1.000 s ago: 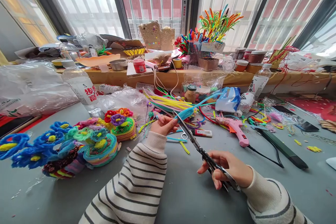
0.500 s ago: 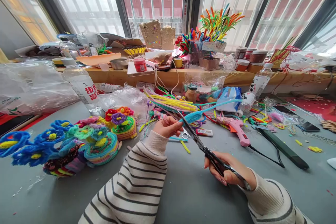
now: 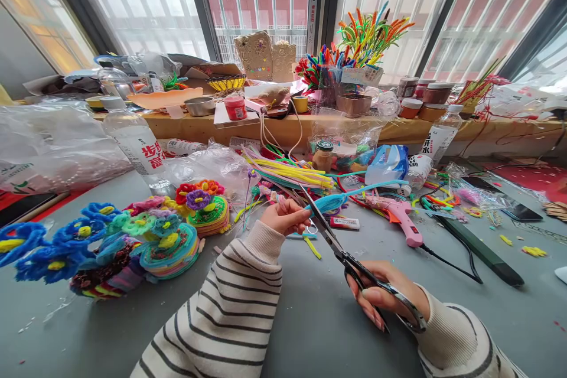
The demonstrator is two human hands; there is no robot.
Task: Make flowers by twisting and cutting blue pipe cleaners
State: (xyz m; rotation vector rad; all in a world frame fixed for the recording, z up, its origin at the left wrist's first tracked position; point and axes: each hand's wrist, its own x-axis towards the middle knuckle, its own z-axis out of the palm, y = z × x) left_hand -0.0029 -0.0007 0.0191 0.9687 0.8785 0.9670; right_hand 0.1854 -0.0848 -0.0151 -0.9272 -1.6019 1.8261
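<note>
My left hand (image 3: 287, 216) pinches one end of a looped blue pipe cleaner bundle (image 3: 330, 204), whose single stem stretches off to the right. Black-handled scissors (image 3: 339, 251) are gripped in my right hand (image 3: 392, 295), fingers through the handles. Their blades point up and left, parted, close beside the blue loops near my left fingertips; whether they touch the loops I cannot tell. Behind the loops lies a pile of yellow and other coloured pipe cleaners (image 3: 301, 172). A glue stick (image 3: 344, 223) is on the table just beyond the scissors.
Pipe cleaner flowers (image 3: 82, 230) and round flower bases (image 3: 170, 254) stand at left. A pink glue gun (image 3: 405, 218) with its cable lies at right, near a long dark green bar (image 3: 482, 254). Water bottles (image 3: 135, 136), plastic bags and a cluttered sill (image 3: 274, 130) line the back.
The scissor handles have spread wider apart in my right hand. My left hand and the blue loops have shifted very slightly to the right.
</note>
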